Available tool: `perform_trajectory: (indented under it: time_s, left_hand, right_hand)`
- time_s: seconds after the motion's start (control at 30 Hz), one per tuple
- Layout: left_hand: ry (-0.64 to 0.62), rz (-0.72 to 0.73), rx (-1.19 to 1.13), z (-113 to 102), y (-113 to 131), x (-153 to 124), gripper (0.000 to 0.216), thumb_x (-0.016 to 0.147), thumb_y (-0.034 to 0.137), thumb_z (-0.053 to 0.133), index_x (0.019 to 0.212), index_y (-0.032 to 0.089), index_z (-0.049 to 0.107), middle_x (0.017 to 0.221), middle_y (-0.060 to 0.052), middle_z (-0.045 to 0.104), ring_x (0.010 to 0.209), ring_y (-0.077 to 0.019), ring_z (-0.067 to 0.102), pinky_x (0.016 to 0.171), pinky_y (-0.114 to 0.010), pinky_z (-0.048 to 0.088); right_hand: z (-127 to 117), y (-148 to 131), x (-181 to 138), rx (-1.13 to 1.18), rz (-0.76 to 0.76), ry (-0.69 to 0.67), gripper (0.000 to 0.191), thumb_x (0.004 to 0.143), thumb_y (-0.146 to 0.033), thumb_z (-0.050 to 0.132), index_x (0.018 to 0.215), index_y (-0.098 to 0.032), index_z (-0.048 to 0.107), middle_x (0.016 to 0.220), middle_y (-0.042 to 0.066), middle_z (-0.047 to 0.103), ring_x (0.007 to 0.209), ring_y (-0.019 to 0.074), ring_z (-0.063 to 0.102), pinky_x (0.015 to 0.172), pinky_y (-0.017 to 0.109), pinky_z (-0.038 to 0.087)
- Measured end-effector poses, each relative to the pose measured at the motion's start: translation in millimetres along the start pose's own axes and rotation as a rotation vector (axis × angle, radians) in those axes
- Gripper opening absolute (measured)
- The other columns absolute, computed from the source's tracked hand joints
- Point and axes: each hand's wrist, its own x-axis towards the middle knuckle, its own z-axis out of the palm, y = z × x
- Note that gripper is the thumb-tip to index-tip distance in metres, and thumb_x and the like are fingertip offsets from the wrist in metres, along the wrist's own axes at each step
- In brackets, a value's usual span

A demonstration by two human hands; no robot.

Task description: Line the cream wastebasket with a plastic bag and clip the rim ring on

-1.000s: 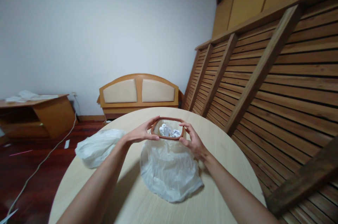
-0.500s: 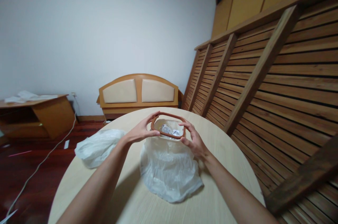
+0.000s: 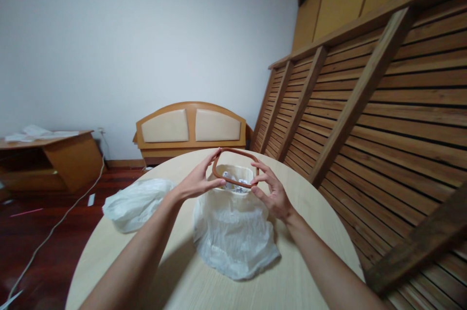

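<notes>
Just above the lined bin (image 3: pixel 239 171), the left hand (image 3: pixel 199 181) and right hand (image 3: pixel 275 194) pinch a brown ring (image 3: pixel 239 152) between their fingers, a white bag (image 3: pixel 136 205) lying left of the bin.

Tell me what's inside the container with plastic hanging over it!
Crumpled, bluish-white scraps show inside the container. Its bottom can't be seen: the scraps and its front side cover it.

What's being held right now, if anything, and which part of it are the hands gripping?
A brown rounded-rectangular ring, by its two ends: the left hand grips its left end, the right hand its right.
</notes>
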Motion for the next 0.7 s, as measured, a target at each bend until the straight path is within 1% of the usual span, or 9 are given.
perform_trajectory:
  time_s: [0.07,0.13,0.17,0.23,0.27,0.33,0.43,0.5,0.7]
  left_hand:
    - [0.016,-0.02,0.025,2.3,-1.5,0.6,0.103,0.078,0.05,0.076,0.157,0.024,0.016,0.161,-0.019,0.026,0.145,-0.0343,0.035,0.118,-0.055,0.029]
    - [0.033,-0.019,0.065,3.7,0.1,1.3,0.101,0.079,0.048,0.076,0.157,0.024,0.017,0.16,-0.02,0.029,0.142,-0.0334,0.039,0.116,-0.055,0.032]
    - [0.032,-0.004,0.093,4.0,2.3,1.8,0.095,0.079,0.047,0.076,0.155,0.023,0.024,0.158,-0.019,0.034,0.14,-0.0326,0.043,0.115,-0.054,0.034]
    - [-0.007,0.048,0.148,4.3,9.2,2.7,0.074,0.08,0.045,0.075,0.143,0.021,0.046,0.147,-0.017,0.05,0.132,-0.0302,0.051,0.112,-0.05,0.039]
    - [-0.045,0.079,0.163,4.5,13.5,3.3,0.061,0.081,0.044,0.075,0.135,0.02,0.055,0.138,-0.016,0.058,0.126,-0.0285,0.056,0.109,-0.047,0.042]
    - [-0.13,0.135,0.158,5.4,22.5,4.4,0.04,0.085,0.04,0.072,0.118,0.018,0.067,0.119,-0.012,0.07,0.112,-0.0243,0.064,0.101,-0.04,0.048]
    - [-0.228,0.179,0.112,7.9,33.2,5.4,0.024,0.088,0.036,0.069,0.102,0.017,0.073,0.101,-0.009,0.075,0.095,-0.0197,0.069,0.089,-0.033,0.052]
    - [-0.271,0.187,0.086,9.5,36.6,5.2,0.02,0.089,0.035,0.068,0.095,0.017,0.075,0.095,-0.009,0.075,0.09,-0.018,0.069,0.085,-0.03,0.052]
    - [-0.338,0.152,0.058,10.9,34.7,4.6,0.019,0.09,0.032,0.067,0.093,0.017,0.077,0.09,-0.008,0.074,0.082,-0.0152,0.068,0.076,-0.025,0.051]
  right_hand:
    - [-4.6,4.7,1.3,-0.033,-0.006,0.044,0.017,0.086,-0.045,0.068,0.085,-0.028,0.069,0.129,0.008,0.062,0.134,0.0307,0.048,0.116,0.057,0.031]
    - [-11.1,13.3,2.1,-0.082,0.004,0.098,0.018,0.087,-0.046,0.067,0.085,-0.028,0.069,0.126,0.007,0.063,0.133,0.0292,0.048,0.117,0.056,0.03]
    - [-14.9,19.3,2.3,-0.115,0.013,0.13,0.018,0.087,-0.046,0.066,0.085,-0.028,0.069,0.125,0.007,0.063,0.134,0.0288,0.047,0.118,0.056,0.029]
    - [-23.2,34.7,2.1,-0.204,0.04,0.204,0.018,0.087,-0.045,0.066,0.087,-0.028,0.069,0.124,0.007,0.062,0.132,0.0282,0.048,0.119,0.056,0.027]
    - [-27.4,43.9,1.6,-0.255,0.051,0.239,0.018,0.087,-0.045,0.067,0.088,-0.027,0.069,0.122,0.007,0.063,0.129,0.0277,0.051,0.119,0.056,0.026]
    - [-35.3,64.0,-1.1,-0.364,0.069,0.299,0.02,0.086,-0.047,0.067,0.086,-0.026,0.069,0.116,0.007,0.064,0.12,0.0268,0.056,0.119,0.056,0.025]
    - [-45.5,93.9,-9.3,-0.521,0.141,0.302,0.027,0.085,-0.052,0.065,0.086,-0.026,0.071,0.108,0.008,0.066,0.114,0.0276,0.057,0.118,0.056,0.024]
    - [-51.3,110.2,-16.8,-0.613,0.236,0.294,0.033,0.085,-0.056,0.062,0.088,-0.025,0.073,0.109,0.011,0.067,0.113,0.0287,0.057,0.115,0.054,0.028]
    - [-61.8,136.7,-36.6,-0.744,0.412,0.24,0.036,0.083,-0.055,0.06,0.084,-0.022,0.075,0.102,0.012,0.07,0.105,0.0316,0.059,0.102,0.051,0.038]
